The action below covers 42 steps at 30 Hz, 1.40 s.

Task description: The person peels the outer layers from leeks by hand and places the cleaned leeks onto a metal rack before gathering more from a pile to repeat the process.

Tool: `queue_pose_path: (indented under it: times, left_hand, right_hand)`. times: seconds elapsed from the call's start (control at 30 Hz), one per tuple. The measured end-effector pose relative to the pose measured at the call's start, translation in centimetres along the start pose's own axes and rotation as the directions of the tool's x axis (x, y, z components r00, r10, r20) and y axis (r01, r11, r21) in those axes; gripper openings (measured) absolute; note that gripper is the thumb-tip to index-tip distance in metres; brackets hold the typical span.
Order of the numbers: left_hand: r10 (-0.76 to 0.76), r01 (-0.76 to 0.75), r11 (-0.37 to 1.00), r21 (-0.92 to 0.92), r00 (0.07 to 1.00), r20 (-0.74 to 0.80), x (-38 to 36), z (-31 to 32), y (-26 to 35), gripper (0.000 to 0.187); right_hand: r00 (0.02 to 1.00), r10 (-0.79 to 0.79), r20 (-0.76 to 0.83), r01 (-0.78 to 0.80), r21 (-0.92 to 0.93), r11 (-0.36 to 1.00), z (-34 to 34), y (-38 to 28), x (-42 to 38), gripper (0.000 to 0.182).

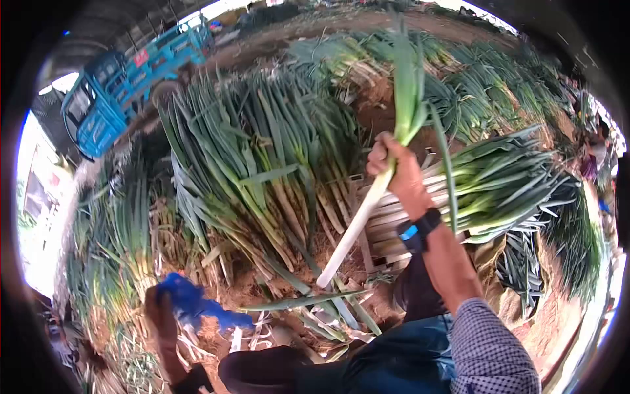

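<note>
My right hand (405, 172) is closed around a leek (354, 231), gripping it where the white stem turns green. The leek is held up at a slant, its white end pointing down toward my lap and its leaves rising. At lower left, my left hand (159, 316) is closed on a crumpled blue cloth (197, 303), somewhat smeared by motion. Behind the right wrist, a stack of clean, white-stemmed leeks (495, 187) lies on its side against a wooden frame (357, 220). Loose leaves (305, 301) are scattered on the ground between my hands.
A dense row of uncleaned leeks (256, 157) leans ahead of me. More leeks (134, 230) stand at left, and other bundles (482, 92) lie at far right. A blue three-wheeled truck (105, 105) is parked at upper left. Sacking (512, 299) lies at right.
</note>
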State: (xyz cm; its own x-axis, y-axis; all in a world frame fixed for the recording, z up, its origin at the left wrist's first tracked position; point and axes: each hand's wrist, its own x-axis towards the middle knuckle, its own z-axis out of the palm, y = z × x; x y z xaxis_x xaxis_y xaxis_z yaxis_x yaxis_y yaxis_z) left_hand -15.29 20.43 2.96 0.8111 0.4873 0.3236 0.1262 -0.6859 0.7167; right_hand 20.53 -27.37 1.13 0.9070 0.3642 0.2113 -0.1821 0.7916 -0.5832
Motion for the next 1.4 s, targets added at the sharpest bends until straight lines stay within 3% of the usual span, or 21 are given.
queue_pose_path:
  times: [0.03,0.13,0.17,0.23,0.3,0.33,0.4,0.53,0.6,0.67,0.7,0.73,0.77,0.83,0.9,0.97,1.1,1.17,1.2,1.33,1.4]
  left_hand:
    - [0.006,-0.004,0.982,-0.188,1.0,0.013,0.1,1.5,3.5,0.019]
    - [0.157,-0.092,0.936,-0.34,0.973,0.168,0.2,8.6,12.4,0.031]
    - [0.08,0.09,0.875,-0.477,0.942,0.325,-0.3,11.7,15.9,0.032]
    - [0.198,-0.091,0.949,-0.3,0.916,0.348,-1.5,17.6,19.6,0.035]
    - [0.298,-0.267,0.954,-0.135,0.885,0.357,-1.9,25.4,21.1,0.042]
    - [0.325,-0.296,0.942,-0.155,0.92,0.217,-2.8,29.1,21.4,0.045]
    - [0.311,-0.255,0.939,-0.232,0.918,0.247,-4.4,34.1,21.1,0.042]
    - [0.274,-0.247,0.952,-0.179,0.95,0.148,-4.7,32.8,23.9,0.024]
    - [0.222,-0.138,0.929,-0.343,0.949,0.222,-5.6,33.6,21.7,0.02]
    - [-0.011,0.074,0.971,-0.228,0.964,0.264,-6.7,32.8,22.5,0.02]
    - [-0.092,0.219,0.893,-0.393,0.944,0.317,-7.8,32.8,21.1,0.019]
    - [0.374,-0.363,0.927,-0.096,0.917,0.139,-8.8,33.3,17.7,0.019]
    - [0.1,0.021,0.937,-0.349,0.94,0.325,-10.2,32.8,16.6,0.02]
    - [0.151,0.052,0.816,-0.575,0.942,0.3,-10.5,32.6,12.4,0.026]
    - [0.022,0.278,0.658,-0.7,0.922,0.387,-8.1,28.9,14.2,0.031]
    - [-0.031,0.145,0.75,-0.645,0.982,0.185,-4.2,25.9,17.6,0.039]
    - [-0.117,0.477,0.565,-0.673,0.854,0.507,0.4,24.2,23.9,0.045]
    - [0.037,0.209,0.811,-0.546,0.914,0.405,-0.1,27.5,24.3,0.037]
    - [0.135,0.09,0.852,-0.515,0.914,0.382,0.4,28.3,22.7,0.038]
    - [0.11,0.19,0.81,-0.555,0.88,0.462,-1.1,29.7,21.1,0.041]
    - [0.074,0.324,0.741,-0.589,0.832,0.551,-1.7,29.8,22.4,0.041]
  right_hand:
    - [0.999,-0.008,-0.05,0.009,0.015,1.0,0.1,0.4,-0.9,0.02]
    - [0.993,-0.001,0.118,-0.006,0.06,0.998,0.4,0.6,-2.6,0.02]
    - [0.998,0.04,0.055,-0.045,0.089,0.995,1.5,0.8,-3.5,0.023]
    - [0.99,0.095,0.104,-0.104,0.081,0.991,1.6,2.2,-3.7,0.022]
    - [0.996,0.086,0.021,-0.087,0.044,0.995,3.2,3.3,-4.4,0.018]
    - [0.995,0.095,0.012,-0.096,0.069,0.993,3.5,3.8,-4.7,0.017]
    - [0.995,0.1,0.0,-0.1,0.027,0.995,3.6,4.2,-5.3,0.019]
    - [0.996,0.084,-0.024,-0.084,-0.009,0.996,3.7,4.3,-5.2,0.022]
    - [0.995,0.098,0.008,-0.099,0.025,0.995,4.1,3.7,-5.4,0.021]
    - [0.994,0.1,0.054,-0.102,0.039,0.994,5.1,2.0,-4.8,0.023]
    - [0.993,0.096,0.073,-0.1,0.048,0.994,5.5,1.0,-4.8,0.026]
    - [0.989,0.075,0.128,-0.081,0.041,0.996,5.6,-0.1,-4.5,0.028]
    - [0.981,0.061,0.186,-0.07,0.042,0.997,5.5,-0.8,-4.2,0.03]
    - [0.972,0.055,0.228,-0.068,0.047,0.997,4.9,-1.2,-3.6,0.033]
    - [0.953,0.077,0.293,-0.1,0.066,0.993,4.5,-0.7,-3.9,0.033]
    - [0.956,0.118,0.267,-0.133,0.038,0.99,4.7,0.2,-3.9,0.032]
    - [0.968,0.144,0.204,-0.149,0.008,0.989,6.1,3.4,-4.1,0.03]
    - [0.969,0.129,0.208,-0.086,-0.205,0.975,6.8,4.0,-4.0,0.031]
    - [0.978,0.122,0.167,-0.078,-0.248,0.965,6.9,4.4,-4.0,0.029]
    - [0.994,0.105,0.042,-0.077,-0.427,0.901,5.3,4.9,-3.7,0.02]
    - [0.993,0.102,-0.06,-0.118,-0.431,0.895,5.1,4.8,-3.9,0.018]
